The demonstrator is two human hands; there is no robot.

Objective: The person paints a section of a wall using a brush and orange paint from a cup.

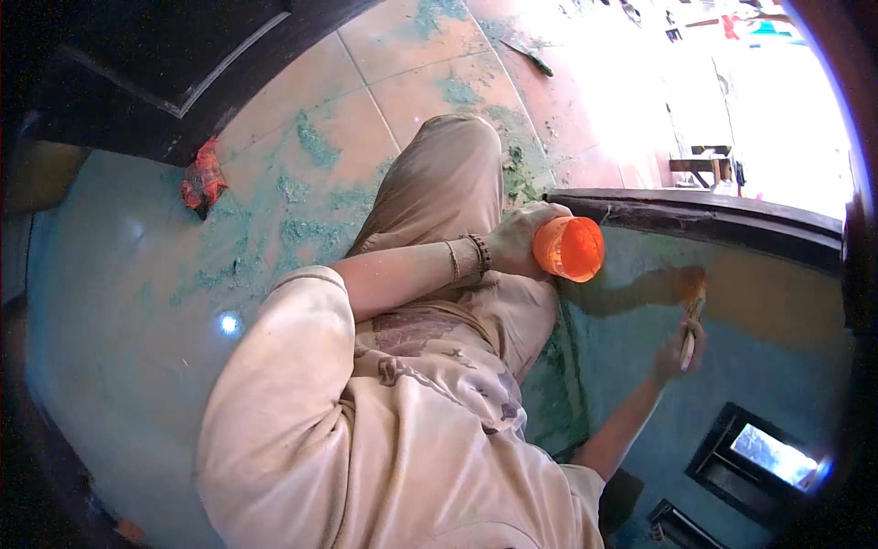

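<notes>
My left hand [514, 237] grips an orange plastic cup [569, 248] over my bent knee, its open mouth tipped towards the camera. What is inside the cup is hard to tell. To the right, my right hand [682, 346] is closed around the handle of a paintbrush [695, 307]. Its bristle end meets the blue-green wall [741, 364], at a darker brown spot. A tan band [782, 291] covers the wall beside the dark door frame [706, 214]. The shadow of my arm and brush falls on that wall.
Green flakes [315, 141] and dust litter the tiled floor [405, 75]. A dark door [164, 62] stands at upper left, with a crumpled red-and-black bag [204, 180] by it. A scraper-like tool [529, 58] lies near the bright doorway. Outside is a wooden bench [703, 166].
</notes>
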